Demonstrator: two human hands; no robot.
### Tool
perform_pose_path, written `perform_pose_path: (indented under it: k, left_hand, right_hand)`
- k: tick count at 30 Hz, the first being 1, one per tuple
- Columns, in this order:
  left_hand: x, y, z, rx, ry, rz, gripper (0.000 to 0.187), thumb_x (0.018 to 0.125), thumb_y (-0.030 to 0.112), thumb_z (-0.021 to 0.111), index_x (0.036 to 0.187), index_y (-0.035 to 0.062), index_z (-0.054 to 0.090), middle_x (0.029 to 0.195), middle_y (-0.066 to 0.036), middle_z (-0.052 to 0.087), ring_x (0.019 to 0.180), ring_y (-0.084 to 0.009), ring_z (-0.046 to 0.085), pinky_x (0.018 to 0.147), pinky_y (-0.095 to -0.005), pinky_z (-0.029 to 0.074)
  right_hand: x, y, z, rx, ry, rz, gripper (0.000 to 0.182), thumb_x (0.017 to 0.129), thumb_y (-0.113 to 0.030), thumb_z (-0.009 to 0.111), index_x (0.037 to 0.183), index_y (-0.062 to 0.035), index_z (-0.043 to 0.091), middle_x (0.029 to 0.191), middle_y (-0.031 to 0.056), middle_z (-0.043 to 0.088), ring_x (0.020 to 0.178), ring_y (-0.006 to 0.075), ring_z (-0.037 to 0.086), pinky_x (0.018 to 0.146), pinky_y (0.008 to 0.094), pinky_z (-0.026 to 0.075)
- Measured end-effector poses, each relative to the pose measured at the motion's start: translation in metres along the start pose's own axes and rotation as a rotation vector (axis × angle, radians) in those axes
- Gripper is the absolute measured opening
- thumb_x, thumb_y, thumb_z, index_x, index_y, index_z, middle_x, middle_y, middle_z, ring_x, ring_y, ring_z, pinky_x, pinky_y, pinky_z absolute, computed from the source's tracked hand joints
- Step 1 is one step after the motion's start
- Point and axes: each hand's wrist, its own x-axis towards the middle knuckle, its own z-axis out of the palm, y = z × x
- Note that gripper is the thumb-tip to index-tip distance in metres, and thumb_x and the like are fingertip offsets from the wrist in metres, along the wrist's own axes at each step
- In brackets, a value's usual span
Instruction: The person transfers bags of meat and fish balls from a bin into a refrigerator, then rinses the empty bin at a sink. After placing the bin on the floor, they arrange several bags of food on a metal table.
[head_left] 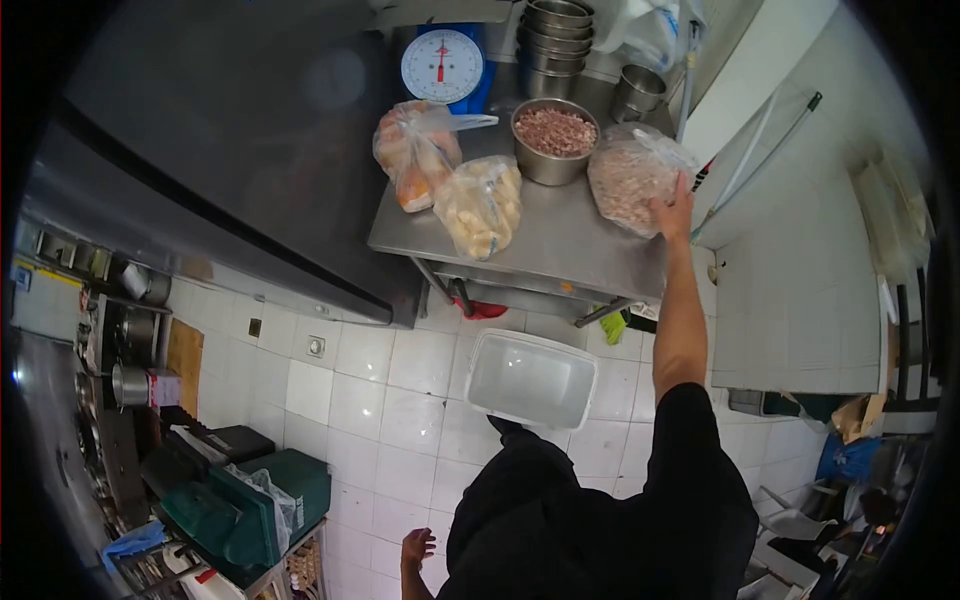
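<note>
My right hand (674, 208) rests against the right side of a clear plastic bag of pale pink minced or chopped food (632, 180) on a steel table (570, 235). Its fingers are spread on the plastic. To the left of that bag is a round metal pot (555, 140) full of pinkish chopped pieces. Farther left lie a bag of pale yellowish pieces (478, 208) and a bag of orange-brown items (415, 155). Down at my side hangs my left hand (418, 545), fingers loosely curled and apart, holding nothing.
A blue dial scale (442, 66), stacked metal pots (553, 45) and a smaller metal container (638, 92) stand at the table's back. A white plastic tub (530, 380) sits on the tiled floor before me. Green containers (265, 510) are at the lower left.
</note>
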Motion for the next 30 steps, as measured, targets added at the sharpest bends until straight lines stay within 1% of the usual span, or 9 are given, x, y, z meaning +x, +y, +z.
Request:
perform_pose_path:
  k: [3, 8, 10, 13, 14, 19, 24, 26, 30]
  left_hand:
    - [-0.006, 0.003, -0.006, -0.107, 0.037, 0.022, 0.032, 0.09, 0.033, 0.052, 0.109, 0.0067, 0.055, 0.093, -0.01, 0.066, 0.073, -0.0202, 0.063, 0.06, -0.0349, 0.05]
    - [0.0, -0.004, -0.012, 0.044, 0.139, 0.025, 0.029, 0.09, 0.03, 0.051, 0.1, 0.0045, 0.06, 0.086, -0.013, 0.066, 0.069, -0.0236, 0.064, 0.059, -0.0381, 0.051]
    - [0.054, 0.012, -0.016, 0.849, 0.055, 0.788, 0.033, 0.085, 0.032, 0.057, 0.096, 0.0018, 0.062, 0.088, -0.018, 0.065, 0.073, -0.0311, 0.063, 0.065, -0.042, 0.051]
    - [-0.018, 0.234, 0.051, 0.684, 0.061, 0.948, 0.035, 0.081, 0.033, 0.063, 0.099, 0.0019, 0.064, 0.094, -0.018, 0.065, 0.084, -0.0365, 0.061, 0.075, -0.0435, 0.049]
    - [-0.02, 0.294, 0.075, 0.678, 0.053, 1.293, 0.032, 0.081, 0.028, 0.065, 0.101, 0.0033, 0.064, 0.096, -0.016, 0.065, 0.089, -0.0343, 0.061, 0.078, -0.043, 0.048]
    - [-0.061, 0.557, 0.183, 0.769, 0.021, 2.036, 0.037, 0.074, 0.019, 0.069, 0.107, 0.0064, 0.06, 0.117, -0.015, 0.055, 0.112, -0.0339, 0.05, 0.094, -0.043, 0.041]
    - [-0.037, 0.605, 0.236, 1.281, 0.105, 1.843, 0.088, 0.067, 0.054, 0.068, 0.14, 0.0221, 0.033, 0.149, -0.009, 0.022, 0.139, -0.0279, 0.016, 0.11, -0.0501, 0.019]
    - [-0.033, 0.601, 0.244, 1.293, 0.11, 1.799, 0.089, 0.066, 0.054, 0.07, 0.141, 0.0237, 0.032, 0.15, -0.008, 0.021, 0.139, -0.0275, 0.016, 0.11, -0.0495, 0.019]
    - [-0.032, 0.606, 0.245, 1.282, 0.143, 1.748, 0.093, 0.06, 0.049, 0.076, 0.14, 0.0287, 0.032, 0.15, -0.005, 0.021, 0.139, -0.0264, 0.018, 0.11, -0.0494, 0.022]
  right_hand:
    - [0.055, 0.013, 0.01, -0.36, 0.017, -0.029, 0.09, 0.065, -0.027, 0.068, 0.143, -0.0116, 0.028, 0.137, 0.0217, 0.042, 0.119, 0.0348, 0.048, 0.094, 0.0383, 0.044]
    - [0.078, 0.001, -0.002, -0.336, -0.082, 0.045, 0.071, 0.068, -0.021, 0.064, 0.135, -0.0135, 0.042, 0.12, 0.0151, 0.058, 0.108, 0.0325, 0.057, 0.09, 0.0392, 0.046]
    - [0.083, -0.037, -0.024, -0.432, -0.155, 0.142, 0.063, 0.068, -0.02, 0.063, 0.13, -0.0165, 0.049, 0.116, 0.014, 0.061, 0.108, 0.0323, 0.057, 0.094, 0.04, 0.043]
    - [0.103, -0.078, -0.033, -0.511, 0.075, 0.06, 0.042, 0.073, -0.016, 0.06, 0.115, -0.0129, 0.059, 0.101, 0.0137, 0.067, 0.097, 0.0332, 0.062, 0.086, 0.0416, 0.048]
    - [0.11, -0.094, -0.028, -0.418, 0.134, -0.041, 0.037, 0.074, -0.015, 0.059, 0.111, -0.0117, 0.061, 0.097, 0.014, 0.067, 0.094, 0.0332, 0.063, 0.084, 0.0421, 0.049]
    - [0.206, -0.095, 0.017, -0.385, -0.092, -0.365, 0.043, 0.075, -0.021, 0.061, 0.116, -0.0091, 0.058, 0.108, 0.0165, 0.063, 0.098, 0.0331, 0.061, 0.088, 0.0403, 0.047]
    - [0.259, -0.086, 0.04, -0.185, 0.079, -0.132, 0.052, 0.078, -0.028, 0.064, 0.125, -0.0081, 0.051, 0.095, 0.0165, 0.066, 0.079, 0.0297, 0.064, 0.071, 0.0374, 0.05]
    - [0.273, -0.083, 0.041, 0.425, -0.098, 0.448, 0.062, 0.08, -0.038, 0.064, 0.129, -0.0037, 0.046, 0.115, 0.0196, 0.057, 0.086, 0.0314, 0.06, 0.069, 0.0383, 0.051]
    - [0.301, -0.056, 0.085, 0.566, -0.098, 0.416, 0.071, 0.08, -0.043, 0.064, 0.131, -0.0004, 0.041, 0.13, 0.0211, 0.042, 0.095, 0.0349, 0.055, 0.072, 0.0425, 0.052]
